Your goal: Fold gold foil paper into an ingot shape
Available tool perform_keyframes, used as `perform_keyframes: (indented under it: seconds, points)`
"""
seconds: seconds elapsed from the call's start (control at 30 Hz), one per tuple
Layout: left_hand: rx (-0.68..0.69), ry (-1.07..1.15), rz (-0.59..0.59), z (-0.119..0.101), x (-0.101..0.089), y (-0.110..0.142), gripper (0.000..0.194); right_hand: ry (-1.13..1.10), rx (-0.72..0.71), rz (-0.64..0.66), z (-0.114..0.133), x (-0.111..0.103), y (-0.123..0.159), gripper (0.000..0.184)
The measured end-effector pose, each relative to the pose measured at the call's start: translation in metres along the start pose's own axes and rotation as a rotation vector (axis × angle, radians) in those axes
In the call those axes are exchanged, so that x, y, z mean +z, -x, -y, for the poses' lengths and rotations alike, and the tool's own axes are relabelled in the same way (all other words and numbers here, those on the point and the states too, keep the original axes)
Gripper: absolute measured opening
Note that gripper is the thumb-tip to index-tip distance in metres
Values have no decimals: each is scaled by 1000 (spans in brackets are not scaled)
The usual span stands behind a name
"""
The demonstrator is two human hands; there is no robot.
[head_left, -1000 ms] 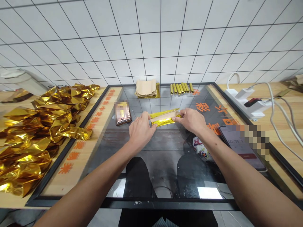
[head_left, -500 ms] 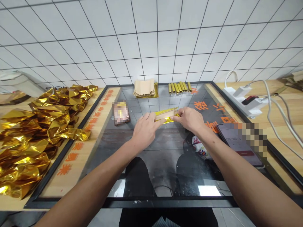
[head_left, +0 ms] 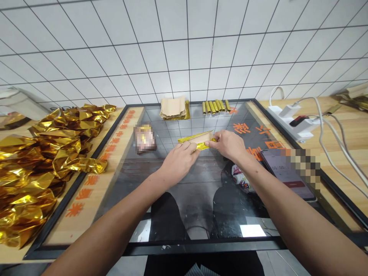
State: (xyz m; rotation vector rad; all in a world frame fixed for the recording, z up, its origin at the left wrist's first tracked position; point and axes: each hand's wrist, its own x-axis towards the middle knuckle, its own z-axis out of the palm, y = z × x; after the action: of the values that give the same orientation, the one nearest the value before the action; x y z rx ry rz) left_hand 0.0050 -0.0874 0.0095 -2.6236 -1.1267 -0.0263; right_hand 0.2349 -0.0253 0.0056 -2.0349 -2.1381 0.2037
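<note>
Gripped between left hand and right hand: a narrow, glossy gold foil fold around tan paper; crinkled foil heaped well left.

The head-worn camera looks forward and down from close above at the person's hands over a glass-topped table.
</note>
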Motion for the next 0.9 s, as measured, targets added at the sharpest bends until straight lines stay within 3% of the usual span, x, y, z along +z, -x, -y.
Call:
perform_keyframes:
  seconds: [0.2, 0.4, 0.57, 0.8, 0.9]
  points:
    - [7, -109, -14, -12, -10, -5, 28, 3, -21, -28, -1, 1, 0, 51]
    - [46, -135, -36, -17, -7, -8, 27, 13, -4, -10, 2, -1, 1, 50]
    - [58, -63, 6, -16, -3, -7, 28, 8, -11, -28, -2, -5, 1, 43]
    - [11, 24, 63, -10, 1, -3, 39, -81, 97, -11, -21, -15, -1, 30]
    - [14, 45, 65, -10, 1, -3, 40, -136, 104, -12, -23, -19, 0, 32]
